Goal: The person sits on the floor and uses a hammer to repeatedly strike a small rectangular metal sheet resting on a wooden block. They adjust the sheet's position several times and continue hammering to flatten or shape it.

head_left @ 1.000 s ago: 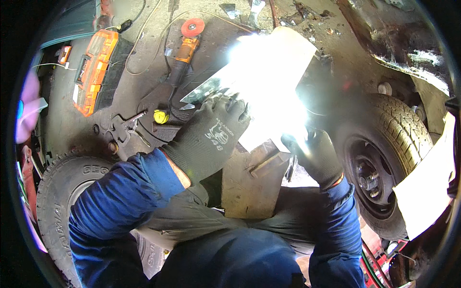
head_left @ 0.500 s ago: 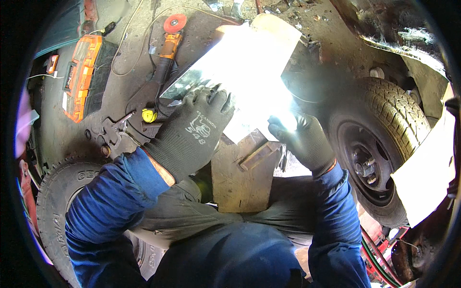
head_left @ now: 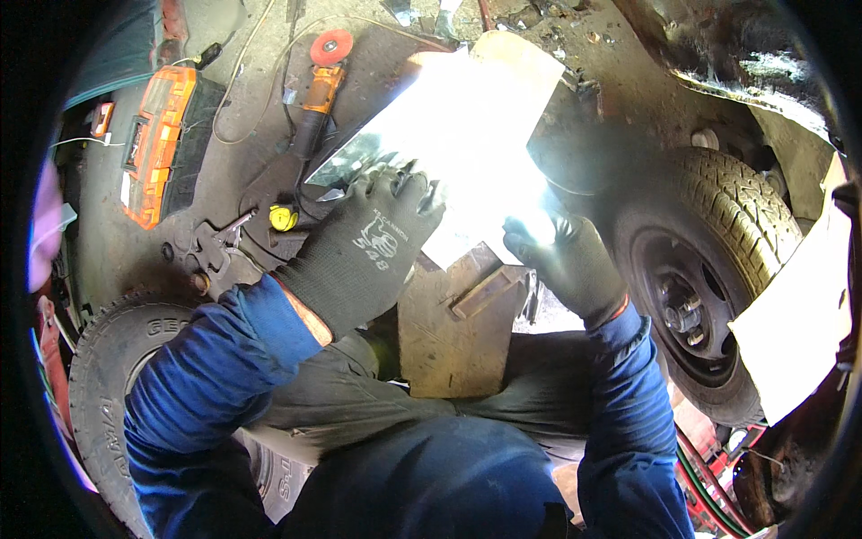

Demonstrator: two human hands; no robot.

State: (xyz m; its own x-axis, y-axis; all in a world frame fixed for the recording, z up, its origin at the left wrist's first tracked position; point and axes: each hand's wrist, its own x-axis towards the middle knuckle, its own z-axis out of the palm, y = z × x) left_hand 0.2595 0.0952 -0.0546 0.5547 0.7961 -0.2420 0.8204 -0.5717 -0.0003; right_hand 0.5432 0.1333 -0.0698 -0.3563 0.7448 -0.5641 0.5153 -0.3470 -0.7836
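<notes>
A flat metal sheet (head_left: 359, 160) lies in front of me, most of it washed out by white glare. My left hand (head_left: 364, 247), in a dark grey work glove, is on its near left edge with the fingers bent over it. My right hand (head_left: 575, 269), gloved alike, closes at the sheet's near right edge. Glare covers its thumb and fingertips in part. Below the sheet, between my knees, stands a worn wooden block (head_left: 453, 350) with a metal bar (head_left: 485, 292) on its top.
An orange angle grinder (head_left: 321, 94) with a red disc lies beyond my left hand, near a yellow tape measure (head_left: 283, 217). Farther left stands an orange and black toolbox (head_left: 166, 148). Tyres flank me: one at left (head_left: 103, 395), a wheel (head_left: 754, 216) at right. Cables cross the floor.
The view has shifted very slightly. Both hands keep their places at the sheet, and nothing else has visibly moved.
</notes>
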